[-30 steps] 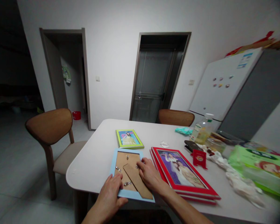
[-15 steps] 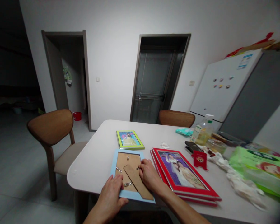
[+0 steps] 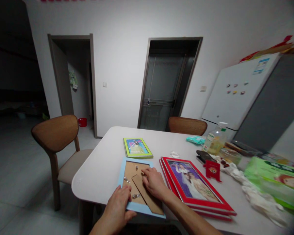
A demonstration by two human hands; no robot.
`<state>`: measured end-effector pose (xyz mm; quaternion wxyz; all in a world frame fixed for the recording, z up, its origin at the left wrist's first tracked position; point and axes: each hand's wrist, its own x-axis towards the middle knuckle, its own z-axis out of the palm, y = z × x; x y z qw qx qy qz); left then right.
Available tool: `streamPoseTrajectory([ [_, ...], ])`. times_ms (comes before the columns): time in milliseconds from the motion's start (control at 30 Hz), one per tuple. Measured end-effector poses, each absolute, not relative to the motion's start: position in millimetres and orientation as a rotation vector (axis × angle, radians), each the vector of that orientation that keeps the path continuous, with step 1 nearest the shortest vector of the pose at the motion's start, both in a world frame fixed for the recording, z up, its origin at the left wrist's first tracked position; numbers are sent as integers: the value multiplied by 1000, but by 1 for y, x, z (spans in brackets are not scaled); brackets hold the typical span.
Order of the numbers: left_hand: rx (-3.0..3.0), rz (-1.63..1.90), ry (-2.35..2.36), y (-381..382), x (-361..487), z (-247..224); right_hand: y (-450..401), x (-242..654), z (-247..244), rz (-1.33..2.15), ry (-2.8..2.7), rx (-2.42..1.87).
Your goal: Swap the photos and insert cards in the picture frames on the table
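Note:
A light blue picture frame (image 3: 122,173) lies face down at the table's near edge, its brown backboard (image 3: 130,190) and a slanting stand leg (image 3: 147,195) showing. Small metal clips sit on the backboard. My left hand (image 3: 119,202) rests over the frame's lower left side, fingers apart, thumb on the near border. My right hand (image 3: 154,182) lies on the upper right of the backboard and over the leg, its fingers bent and fingertips touching the board. Right of it are stacked red picture frames (image 3: 201,204); beyond it lies a green picture frame (image 3: 137,148).
On the white table (image 3: 95,176) stand a bottle (image 3: 215,140), a red card (image 3: 212,170), a dark phone-like object (image 3: 204,156), crumpled tissues (image 3: 254,192) and a green tissue pack (image 3: 274,173). Wooden chairs stand left (image 3: 55,133) and behind (image 3: 187,125).
My right fingertips have moved from the clip at the right border up and slightly left on the backboard. The whole view has shifted slightly.

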<state>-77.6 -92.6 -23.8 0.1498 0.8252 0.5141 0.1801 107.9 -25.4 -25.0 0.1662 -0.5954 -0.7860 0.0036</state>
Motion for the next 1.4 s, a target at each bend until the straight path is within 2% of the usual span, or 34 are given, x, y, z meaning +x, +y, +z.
streamPoseTrajectory([
  [333,2431,560,1447,-92,-79,-32,3,65,-31,-15,-2349,-1611],
  [933,2376,556,1420,-91,-79,-29,17,72,-39,-115,-1935,-1888],
  [1233,2405,567,1408,-91,-78,-31,18,67,-35,-28,-2262,-1678],
  [1400,2412,573,1408,-91,-79,-35,14,68,-36,-47,-2172,-1743],
])
